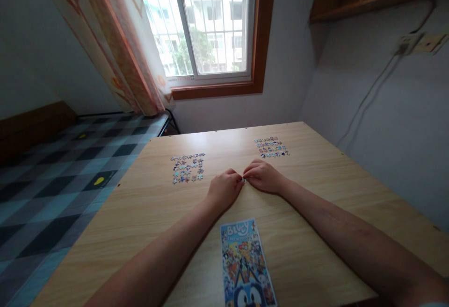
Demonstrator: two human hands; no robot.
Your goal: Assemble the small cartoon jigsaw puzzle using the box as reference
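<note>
Small puzzle piece (pixel 244 181) at the meeting point of the two hands, just above or on the wooden counter (pixel 298 246); contact with the wood cannot be made out. Left hand (pixel 226 189) and right hand (pixel 264 176) both narrow, fingertips drawn into a pinch, nearly touching each other around the piece. One piece or two joined: too small to tell. Its long axis, if any, likewise unreadable.

Key relation: the piece lies directly between the hands, at the right fingertips of the left hand and the left fingertips of the right. Neither hand clearly nearer. Forearms come in from the near edge and converge on it.

Two groups of loose pieces, set out in rough rows. Left group (pixel 188 167) lies left of and slightly beyond the left hand, nearer that arm. Right group (pixel 271 147) lies farther off, just beyond the right hand.

Printed sheet (pixel 246 262) flat between the forearms, nearer the body than the piece; long axis running away from the person, slightly slanted, far end toward the hands.
</note>
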